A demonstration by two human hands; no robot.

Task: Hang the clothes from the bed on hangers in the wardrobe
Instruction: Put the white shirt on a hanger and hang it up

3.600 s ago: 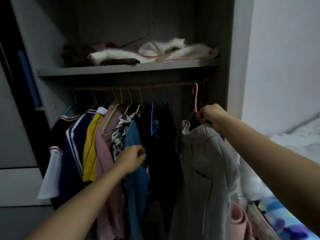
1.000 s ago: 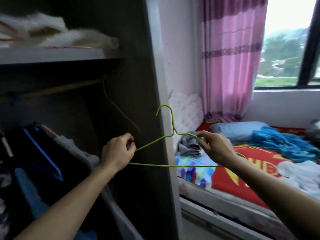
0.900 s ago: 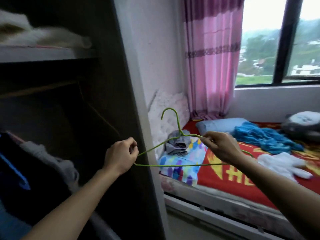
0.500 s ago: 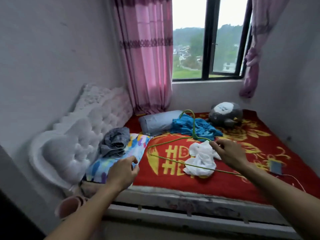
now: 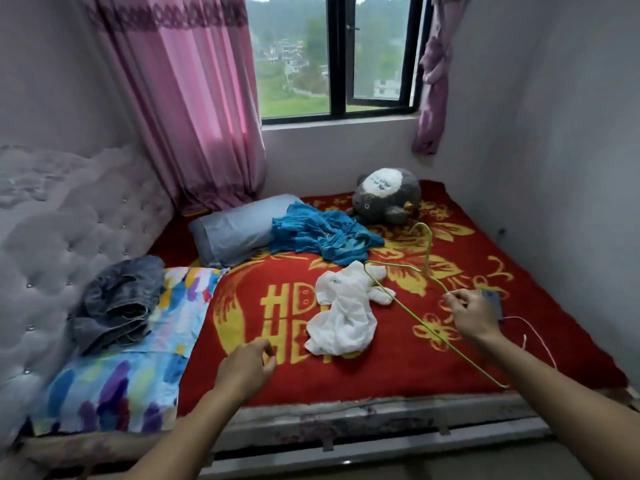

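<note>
The bed (image 5: 346,408) fills the lower half of the frame, covered by a red blanket (image 5: 398,372) with yellow patterns, and it carries everything here. A crumpled white garment (image 5: 343,313) lies in the middle of the frame on the blanket. Above it, a blue garment (image 5: 322,237) is bunched up, with its left edge touching a grey-blue pillow (image 5: 232,230). At the left, a pair of jeans (image 5: 117,299) sits in a heap on a colourful quilt (image 5: 138,375), just beside the tufted headboard (image 5: 52,237). A grey plush toy (image 5: 386,195) rests at the far edge of the bed under the window (image 5: 339,53). A phone (image 5: 491,299) with a white cable (image 5: 533,334) lies at the right, partly behind my right hand.

My right hand (image 5: 474,317) reaches out at the right of the frame, and its fingertips pinch the green wire hanger (image 5: 424,271) on its sloping side. The hook points away from me toward the toy, and one corner of the hanger hangs over the white garment. My left hand (image 5: 247,368) is stretched over the near edge of the blanket at lower centre, with its fingers loosely curled and holding nothing. It is near the white garment but not touching it.
</note>
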